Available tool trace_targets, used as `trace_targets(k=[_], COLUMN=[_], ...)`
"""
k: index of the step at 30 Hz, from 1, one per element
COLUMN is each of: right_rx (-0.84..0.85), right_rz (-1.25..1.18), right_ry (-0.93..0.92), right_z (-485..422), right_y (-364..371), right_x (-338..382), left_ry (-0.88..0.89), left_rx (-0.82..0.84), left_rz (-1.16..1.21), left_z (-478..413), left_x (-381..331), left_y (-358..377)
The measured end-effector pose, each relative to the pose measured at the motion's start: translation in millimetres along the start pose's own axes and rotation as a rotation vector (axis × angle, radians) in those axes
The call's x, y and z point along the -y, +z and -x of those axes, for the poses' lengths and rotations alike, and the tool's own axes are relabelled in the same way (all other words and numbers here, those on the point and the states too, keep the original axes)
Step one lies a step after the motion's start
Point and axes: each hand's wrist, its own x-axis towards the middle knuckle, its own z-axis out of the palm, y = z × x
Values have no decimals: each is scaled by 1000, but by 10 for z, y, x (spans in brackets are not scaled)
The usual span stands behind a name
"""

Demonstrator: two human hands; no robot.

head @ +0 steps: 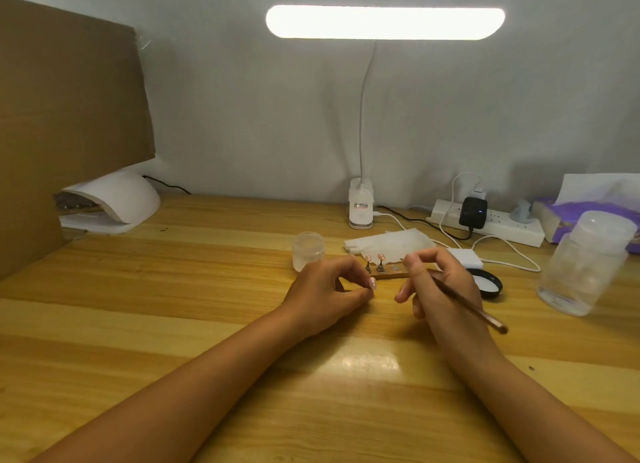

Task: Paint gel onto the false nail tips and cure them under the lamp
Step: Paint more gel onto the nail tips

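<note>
My left hand (325,289) pinches a small pink false nail tip (372,282) between thumb and fingertips, just in front of a wooden holder strip (391,274). Two more pink tips (374,257) stand on little stands on that strip. My right hand (440,282) grips a thin copper-coloured brush (478,312); its handle points back to the right and its tip is hidden by the fingers. The white curing lamp (121,199) sits at the far left of the wooden table (207,289).
A small frosted jar (308,251) stands left of the strip, folded white tissue (391,242) behind it, a black lid (486,282) to the right. A clear bottle (585,265), power strip (485,221), tissue pack (588,209), desk lamp (362,202) and cardboard (52,116) line the edges.
</note>
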Motion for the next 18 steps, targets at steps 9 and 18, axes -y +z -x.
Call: trace_targets(k=[9,18], right_rx=[131,52], right_rz=[354,483], right_ry=[-283,-423], right_z=[91,105], right_y=[96,76], right_x=[-32,-43], left_ry=[109,116], left_rx=[-61,-98], left_rz=[-143,-221], left_z=[27,57], left_x=[-18,-107], left_y=[21,36])
